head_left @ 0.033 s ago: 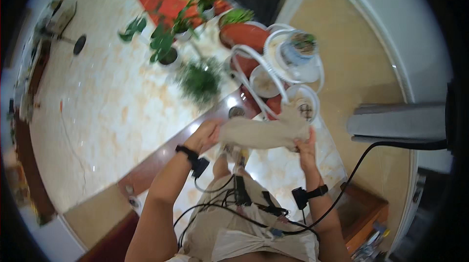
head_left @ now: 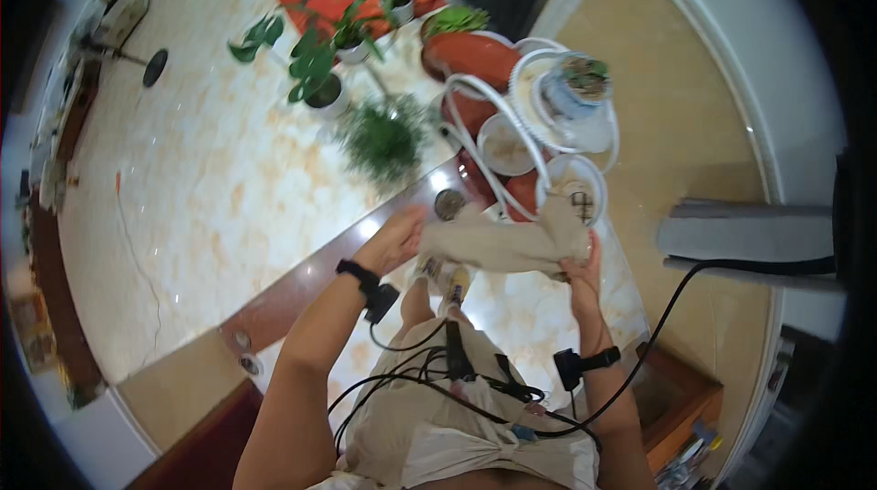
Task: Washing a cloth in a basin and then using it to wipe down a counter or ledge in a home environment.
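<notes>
A beige piece of cloth (head_left: 498, 245), perhaps a garment, stretches between my two hands in front of my body at about waist height. My left hand (head_left: 399, 239) grips its left end, with the fingers partly hidden behind the fabric. At the right end, my right hand (head_left: 582, 273) pinches the lower corner, while a loose flap of fabric bunches up just above it. Black bands with small boxes sit on both wrists. Below the cloth, my feet (head_left: 443, 275) show on the glossy floor.
Ahead stand potted plants, including a feathery one (head_left: 384, 141) and a broad-leaved one (head_left: 312, 70). Red-brown pots (head_left: 468, 59), a white hose (head_left: 498, 106) and a white bucket (head_left: 598, 193) crowd beyond the cloth. At right are a grey folded panel (head_left: 749, 230) and a black cable (head_left: 662, 326).
The view has shifted slightly, so the surroundings sit a little further right. Both hands keep hold of the cloth, and its flap near the right hand has changed shape a little.
</notes>
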`<state>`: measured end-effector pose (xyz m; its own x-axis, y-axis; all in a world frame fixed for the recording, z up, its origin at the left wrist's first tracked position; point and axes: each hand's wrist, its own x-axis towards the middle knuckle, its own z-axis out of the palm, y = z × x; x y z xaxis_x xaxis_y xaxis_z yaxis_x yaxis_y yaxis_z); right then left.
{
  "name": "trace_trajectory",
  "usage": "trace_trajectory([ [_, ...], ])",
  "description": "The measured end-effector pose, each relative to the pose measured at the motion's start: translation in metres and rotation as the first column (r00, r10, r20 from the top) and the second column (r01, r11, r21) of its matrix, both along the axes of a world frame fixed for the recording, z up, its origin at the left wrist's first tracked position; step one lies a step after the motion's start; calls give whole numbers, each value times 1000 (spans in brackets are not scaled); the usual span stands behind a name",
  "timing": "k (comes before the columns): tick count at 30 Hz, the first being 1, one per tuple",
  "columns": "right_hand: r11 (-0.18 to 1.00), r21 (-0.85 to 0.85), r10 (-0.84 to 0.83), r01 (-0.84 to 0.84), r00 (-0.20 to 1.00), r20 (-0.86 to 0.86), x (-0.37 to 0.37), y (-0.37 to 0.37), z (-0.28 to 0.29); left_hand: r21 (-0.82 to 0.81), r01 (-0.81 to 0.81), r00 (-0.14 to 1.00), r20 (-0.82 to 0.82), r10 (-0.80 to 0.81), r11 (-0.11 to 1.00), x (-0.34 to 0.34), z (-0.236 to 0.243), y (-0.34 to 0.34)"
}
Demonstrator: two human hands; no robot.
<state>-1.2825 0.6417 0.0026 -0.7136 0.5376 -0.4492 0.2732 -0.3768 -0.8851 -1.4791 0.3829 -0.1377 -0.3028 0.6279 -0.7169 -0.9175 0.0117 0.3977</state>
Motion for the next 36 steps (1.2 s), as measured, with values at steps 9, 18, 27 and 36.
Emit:
trace_trajectory([
  [9,651,372,390,-662,712,584,12,22,-43,-648,138,-39,-759,-649,749,11,62,44],
  [18,441,614,259,-655,748,612,-22,15,-20,-738,-209,48,-663,-747,642,-6,94,70],
  [27,703,514,360,-492,869,340,-52,4,11,-299,-271,242,-941,-235,915,-11,63,77],
  [36,125,588,845,-799,396,359,-98,-74,53,-32,-561,807,-241,539,827,-8,45,84],
])
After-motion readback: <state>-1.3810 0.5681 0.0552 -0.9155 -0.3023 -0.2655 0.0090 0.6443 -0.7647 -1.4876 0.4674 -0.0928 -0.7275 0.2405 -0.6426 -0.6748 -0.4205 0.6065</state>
